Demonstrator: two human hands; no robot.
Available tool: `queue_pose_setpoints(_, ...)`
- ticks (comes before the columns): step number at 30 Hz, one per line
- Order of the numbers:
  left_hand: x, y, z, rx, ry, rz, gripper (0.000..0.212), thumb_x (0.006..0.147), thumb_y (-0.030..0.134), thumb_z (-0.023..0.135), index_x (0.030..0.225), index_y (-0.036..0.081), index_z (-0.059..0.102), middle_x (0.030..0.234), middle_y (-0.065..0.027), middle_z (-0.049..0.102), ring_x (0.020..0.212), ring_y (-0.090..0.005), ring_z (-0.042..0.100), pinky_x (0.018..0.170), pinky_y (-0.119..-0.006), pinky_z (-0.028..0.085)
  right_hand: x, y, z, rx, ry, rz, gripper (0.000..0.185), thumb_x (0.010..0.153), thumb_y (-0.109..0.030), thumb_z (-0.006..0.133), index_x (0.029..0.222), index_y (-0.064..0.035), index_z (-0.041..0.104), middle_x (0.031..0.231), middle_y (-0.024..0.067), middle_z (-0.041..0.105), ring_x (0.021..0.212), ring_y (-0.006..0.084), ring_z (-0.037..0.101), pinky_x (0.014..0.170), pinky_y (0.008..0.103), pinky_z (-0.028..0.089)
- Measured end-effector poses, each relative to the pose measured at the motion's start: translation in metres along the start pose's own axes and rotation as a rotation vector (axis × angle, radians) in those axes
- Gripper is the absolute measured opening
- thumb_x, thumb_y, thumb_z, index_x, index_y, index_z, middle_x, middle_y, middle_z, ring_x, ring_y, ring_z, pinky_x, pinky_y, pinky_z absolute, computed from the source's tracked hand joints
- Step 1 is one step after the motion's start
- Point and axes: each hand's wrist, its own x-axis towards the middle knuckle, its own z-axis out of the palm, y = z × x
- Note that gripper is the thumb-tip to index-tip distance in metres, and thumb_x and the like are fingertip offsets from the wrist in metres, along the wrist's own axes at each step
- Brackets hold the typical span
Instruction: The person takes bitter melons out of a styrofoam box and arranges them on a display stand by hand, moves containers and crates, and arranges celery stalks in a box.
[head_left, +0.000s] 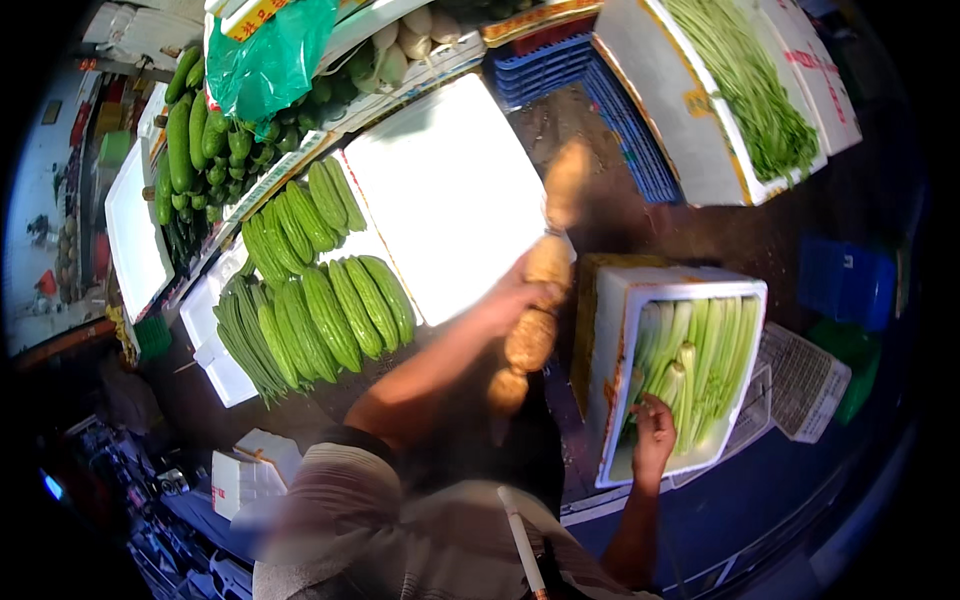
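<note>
My left hand (525, 289) grips a brown, segmented lotus root (531, 341) around its middle. The root is blurred at its far end and hangs over the floor, beside a bright white foam panel (450, 195). At the right, my right hand (654, 431) is over the near left side of a white foam box (626, 289) with its fingers curled. Pale green celery stalks (701, 360) fill that box. Whether those fingers hold a stalk or only touch one is not clear.
Left of the panel lie rows of bitter melons (322, 311) and long beans (244, 330). Cucumbers (180, 142) and white radishes (416, 34) sit behind. A blue crate (637, 142) and a foam box of leafy greens (757, 112) stand farther off. A cigarette (521, 536) juts in below.
</note>
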Motion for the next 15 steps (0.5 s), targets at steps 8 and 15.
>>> queue_pose_setpoints(8,0.045,-0.039,-0.242,0.481,0.868,0.158,0.082,0.075,0.006,0.067,0.14,0.005,0.017,0.1,-0.0159,0.059,0.08,-0.0226,0.06,0.069,-0.034,0.052,0.021,0.058,0.033,-0.269,-0.191,0.23,0.029,0.085,-0.003,0.06,0.112,0.0034,0.055,0.104,0.0106,0.061,0.097,0.0167,0.058,0.084,0.0286,0.048)
queue_pose_setpoints(15,0.05,-0.047,-0.276,0.864,1.208,0.027,0.076,0.072,0.031,0.071,0.135,0.011,0.033,0.113,-0.0212,0.058,0.105,-0.0392,0.056,0.09,-0.044,0.044,0.016,0.085,0.034,-0.248,-0.122,0.362,0.026,0.085,-0.006,0.06,0.108,0.0042,0.055,0.1,0.0099,0.061,0.095,0.0171,0.058,0.085,0.0298,0.049)
